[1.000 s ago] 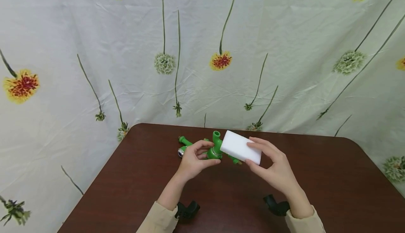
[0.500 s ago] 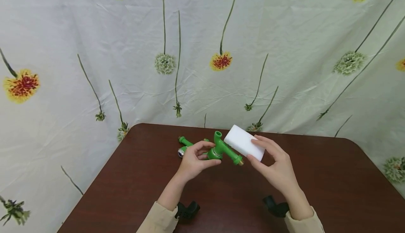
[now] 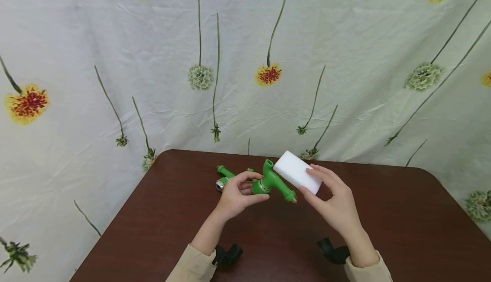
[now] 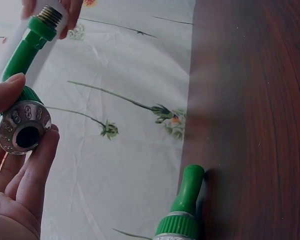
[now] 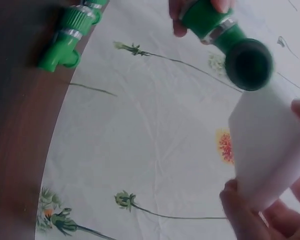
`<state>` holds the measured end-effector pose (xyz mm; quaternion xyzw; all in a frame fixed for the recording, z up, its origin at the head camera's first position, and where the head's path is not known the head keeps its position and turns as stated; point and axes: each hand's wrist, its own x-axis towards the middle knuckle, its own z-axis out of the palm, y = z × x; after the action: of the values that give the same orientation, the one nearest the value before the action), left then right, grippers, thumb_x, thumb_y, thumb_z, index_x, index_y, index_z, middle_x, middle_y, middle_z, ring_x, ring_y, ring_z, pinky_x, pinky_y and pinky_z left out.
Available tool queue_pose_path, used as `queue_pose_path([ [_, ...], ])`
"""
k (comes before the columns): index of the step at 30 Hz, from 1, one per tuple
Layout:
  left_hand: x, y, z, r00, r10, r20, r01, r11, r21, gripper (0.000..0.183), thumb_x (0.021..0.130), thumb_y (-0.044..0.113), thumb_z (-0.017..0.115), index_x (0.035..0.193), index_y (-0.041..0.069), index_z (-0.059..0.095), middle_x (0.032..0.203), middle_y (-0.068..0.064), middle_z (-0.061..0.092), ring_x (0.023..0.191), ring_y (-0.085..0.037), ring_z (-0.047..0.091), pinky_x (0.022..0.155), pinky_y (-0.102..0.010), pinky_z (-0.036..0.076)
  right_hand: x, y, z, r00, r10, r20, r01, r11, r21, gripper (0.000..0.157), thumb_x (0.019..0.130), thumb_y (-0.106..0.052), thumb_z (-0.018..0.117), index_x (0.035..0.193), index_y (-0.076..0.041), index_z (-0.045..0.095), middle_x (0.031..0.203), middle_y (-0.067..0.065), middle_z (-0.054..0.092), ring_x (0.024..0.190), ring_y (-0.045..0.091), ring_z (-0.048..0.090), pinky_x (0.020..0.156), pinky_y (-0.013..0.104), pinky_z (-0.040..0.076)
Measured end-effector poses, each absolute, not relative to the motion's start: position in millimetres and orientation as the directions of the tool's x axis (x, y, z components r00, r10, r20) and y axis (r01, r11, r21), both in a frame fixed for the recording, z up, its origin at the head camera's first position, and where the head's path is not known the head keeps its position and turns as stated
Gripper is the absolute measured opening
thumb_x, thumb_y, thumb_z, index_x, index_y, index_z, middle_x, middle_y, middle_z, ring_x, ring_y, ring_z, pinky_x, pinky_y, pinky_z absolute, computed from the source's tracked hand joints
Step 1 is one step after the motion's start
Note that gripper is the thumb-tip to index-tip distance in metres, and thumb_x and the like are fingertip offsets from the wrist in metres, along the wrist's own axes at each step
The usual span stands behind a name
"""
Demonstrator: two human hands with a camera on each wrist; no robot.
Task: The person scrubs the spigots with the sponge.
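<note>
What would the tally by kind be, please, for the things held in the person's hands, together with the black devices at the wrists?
Green tap, held in the left hand: 1
White block, held in the right hand: 1
Black devices at the wrists: 2
Total: 4

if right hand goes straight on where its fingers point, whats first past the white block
Probably the green faucet in the left hand, which shows close beside the white block in the head view, though depth is unclear.
</note>
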<state>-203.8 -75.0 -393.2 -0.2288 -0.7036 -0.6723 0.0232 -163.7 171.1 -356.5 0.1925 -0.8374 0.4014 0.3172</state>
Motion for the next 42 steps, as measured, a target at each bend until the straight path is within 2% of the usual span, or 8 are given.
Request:
queue_pose_path([
  [7,-204.4,-75.3,-391.4,-0.905,0.259,0.337,0.340,-0.035,0.940,0.045,0.072,-0.002,0.079,0.114,-0.002,0.063,0.107,-0.019,0.063,0.083,-0.015,0.067,0.072,-0.030,0.055,-161.6,170.2,-355.2,-0.735,-0.139,0.663,-0.623,0.525,-0.580,0.044,0.070,-0.006,0.083,0.110,-0.016,0.068,0.120,0.001,0.061,0.105,0.016,0.057,0.085,0.012,0.043],
  [11,-204.1,-75.1,-390.3,-0.915,0.225,0.336,0.335,-0.044,0.941,0.046,0.071,-0.004,0.079,0.114,-0.003,0.063,0.111,-0.019,0.063,0.088,-0.016,0.067,0.075,-0.031,0.055,-162.8,172.6,-356.1,-0.773,-0.150,0.617,-0.585,0.546,-0.600,0.042,0.072,-0.010,0.082,0.110,-0.017,0.067,0.122,-0.001,0.060,0.107,0.015,0.057,0.084,0.011,0.043],
  [17,-204.2,-75.1,-390.4,-0.921,0.198,0.335,0.326,-0.074,0.942,0.045,0.070,-0.007,0.078,0.112,-0.004,0.064,0.110,-0.018,0.064,0.083,-0.020,0.068,0.075,-0.032,0.055,-167.5,177.2,-359.2,-0.784,-0.115,0.610,-0.540,0.612,-0.578,0.038,0.073,-0.012,0.081,0.109,-0.013,0.068,0.120,0.000,0.060,0.106,0.017,0.057,0.082,0.011,0.042],
  [27,-203.1,-75.4,-388.7,-0.917,0.178,0.357,0.340,-0.116,0.933,0.046,0.069,-0.007,0.078,0.113,-0.004,0.063,0.112,-0.017,0.061,0.088,-0.018,0.067,0.076,-0.034,0.055,-167.8,179.3,-355.9,-0.742,-0.016,0.671,-0.538,0.610,-0.581,0.042,0.070,-0.006,0.081,0.109,-0.013,0.069,0.121,0.000,0.061,0.104,0.015,0.056,0.076,0.015,0.041],
  [34,-203.4,-73.8,-389.5,-0.930,0.145,0.338,0.325,-0.108,0.940,0.046,0.068,-0.007,0.079,0.111,-0.004,0.064,0.111,-0.017,0.061,0.088,-0.018,0.067,0.077,-0.034,0.055,-166.5,178.5,-354.8,-0.679,-0.056,0.732,-0.622,0.575,-0.532,0.046,0.068,-0.003,0.082,0.111,-0.013,0.068,0.122,0.001,0.059,0.105,0.011,0.055,0.078,0.014,0.041],
  [38,-204.3,-73.5,-390.3,-0.926,0.134,0.353,0.345,-0.082,0.935,0.045,0.067,-0.007,0.080,0.108,-0.004,0.063,0.104,-0.019,0.064,0.084,-0.019,0.067,0.076,-0.034,0.055,-166.3,176.1,-355.5,-0.653,-0.086,0.753,-0.650,0.574,-0.498,0.049,0.066,-0.004,0.083,0.112,-0.013,0.067,0.123,0.002,0.059,0.107,0.015,0.056,0.082,0.012,0.041],
  [42,-205.1,-73.1,-392.0,-0.922,0.139,0.362,0.355,-0.068,0.932,0.045,0.067,-0.008,0.080,0.109,-0.004,0.064,0.105,-0.018,0.062,0.081,-0.019,0.067,0.074,-0.032,0.055,-166.7,174.1,-356.9,-0.637,-0.109,0.763,-0.663,0.582,-0.471,0.050,0.066,-0.005,0.084,0.111,-0.014,0.068,0.123,0.001,0.059,0.107,0.018,0.056,0.083,0.010,0.040],
])
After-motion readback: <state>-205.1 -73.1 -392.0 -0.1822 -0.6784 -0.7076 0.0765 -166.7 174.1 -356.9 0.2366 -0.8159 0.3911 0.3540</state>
